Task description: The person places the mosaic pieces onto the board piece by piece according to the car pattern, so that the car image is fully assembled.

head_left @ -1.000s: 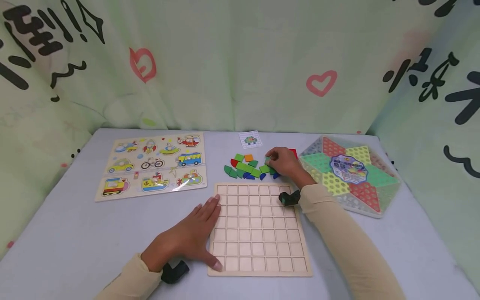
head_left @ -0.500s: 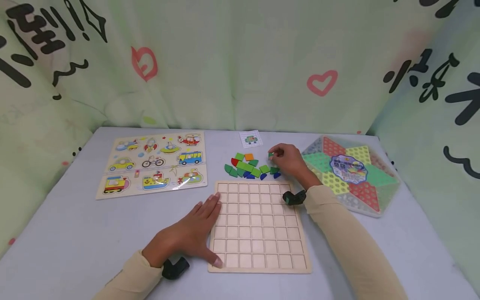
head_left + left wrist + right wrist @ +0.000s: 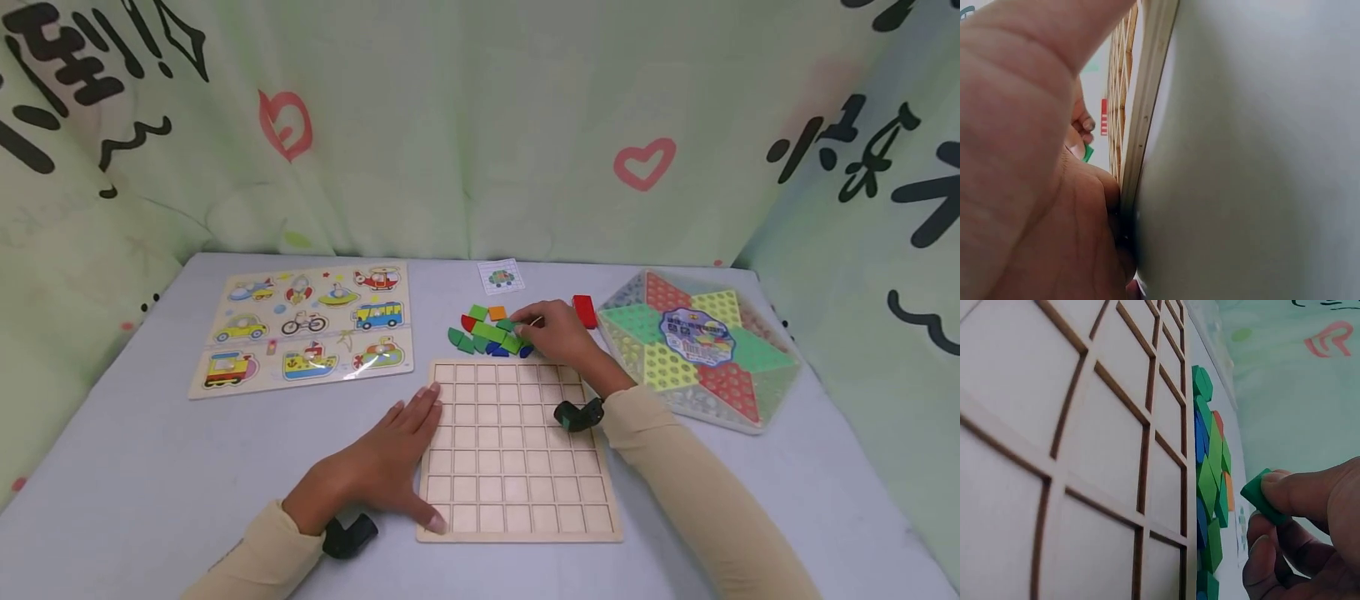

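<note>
My left hand (image 3: 382, 475) lies with straight fingers along the left side of a wooden grid board (image 3: 517, 450), its thumb on the near-left corner. Beyond the board's far edge, my right hand (image 3: 562, 333) pinches a small green block (image 3: 1264, 495) between thumb and fingers, plainest in the right wrist view. The hand hovers by a cluster of flat blocks, among them a light green block (image 3: 489, 332), an orange block (image 3: 497, 313) and a red block (image 3: 468, 323). Part of the cluster is hidden behind the right hand in the head view.
A picture card (image 3: 501, 277) lies behind the blocks. To the left is a vehicle puzzle board (image 3: 307, 329). On the right stand a red box (image 3: 584, 312) and a star-patterned game board (image 3: 697, 346). A printed curtain (image 3: 465, 133) encloses the table.
My right hand first lifted slightly with the green block, then moved left and nearer over the cluster, exposing the red box. My left hand stays in place on the grid board.
</note>
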Motion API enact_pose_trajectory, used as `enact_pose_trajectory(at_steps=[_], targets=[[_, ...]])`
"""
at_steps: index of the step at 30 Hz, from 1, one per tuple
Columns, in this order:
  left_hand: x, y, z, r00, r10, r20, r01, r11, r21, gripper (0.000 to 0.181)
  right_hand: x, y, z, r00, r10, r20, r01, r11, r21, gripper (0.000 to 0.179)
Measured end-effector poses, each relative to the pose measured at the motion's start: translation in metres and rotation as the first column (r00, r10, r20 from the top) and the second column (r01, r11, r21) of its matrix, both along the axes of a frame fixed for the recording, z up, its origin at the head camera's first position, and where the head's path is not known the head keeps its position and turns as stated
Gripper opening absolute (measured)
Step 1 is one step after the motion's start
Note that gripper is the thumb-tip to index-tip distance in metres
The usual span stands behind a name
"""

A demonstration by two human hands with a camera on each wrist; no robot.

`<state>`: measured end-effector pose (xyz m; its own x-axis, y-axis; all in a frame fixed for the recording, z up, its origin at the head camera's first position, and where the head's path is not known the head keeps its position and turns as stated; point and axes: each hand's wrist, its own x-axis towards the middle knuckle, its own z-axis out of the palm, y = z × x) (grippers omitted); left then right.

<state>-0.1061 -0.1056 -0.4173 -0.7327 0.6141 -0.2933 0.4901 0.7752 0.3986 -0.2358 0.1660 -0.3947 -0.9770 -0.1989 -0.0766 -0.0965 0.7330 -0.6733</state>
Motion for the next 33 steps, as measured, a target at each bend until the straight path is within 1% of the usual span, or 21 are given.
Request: enact_pose_trajectory(at_steps=[4,8,14,18,21,24,27,30,33], targets=[[0.000,0.000,-0.001,1.000,-0.003,-0.008,0.003,1.000,-0.002,0.137,0.007,-0.005,0.004,0.998,0.046,0.041,-0.045,0.999,-0.019,0.024],[0.000,-0.001,-0.001,1.000,-0.014,-0.008,0.014,1.000,0.003,0.136,0.015,-0.008,0.008,0.990,0.109,0.087,-0.105,0.993,-0.051,0.022],[-0.001,-0.001,0.001,1.000,-0.011,-0.001,0.011,1.000,0.004,0.137,0.025,-0.011,0.007,0.962,0.241,0.128,-0.233,0.970,-0.071,0.020],[-0.001,-0.001,0.002,1.000,-0.007,0.003,0.007,1.000,0.002,0.137,0.029,-0.012,0.003,0.946,0.293,0.137,-0.284,0.955,-0.082,0.018],[-0.001,-0.001,0.001,1.000,-0.003,0.006,0.003,1.000,-0.001,0.136,0.032,-0.013,0.002,0.936,0.332,0.120,-0.322,0.942,-0.099,0.017],[-0.001,-0.001,0.001,1.000,0.000,0.007,0.000,1.000,-0.002,0.136,0.036,-0.015,0.003,0.931,0.350,0.105,-0.337,0.934,-0.122,0.015],[-0.001,-0.001,0.001,1.000,0.002,0.009,-0.002,1.000,0.002,0.136,0.039,-0.017,0.003,0.932,0.347,0.107,-0.331,0.933,-0.140,0.012],[0.000,-0.001,0.001,1.000,0.001,0.008,-0.002,1.000,0.003,0.136,0.042,-0.020,0.003,0.934,0.338,0.114,-0.325,0.938,-0.121,0.012],[0.000,-0.001,0.001,1.000,-0.001,0.005,0.001,1.000,0.001,0.137,0.044,-0.021,0.001,0.927,0.355,0.117,-0.345,0.933,-0.101,0.014]])
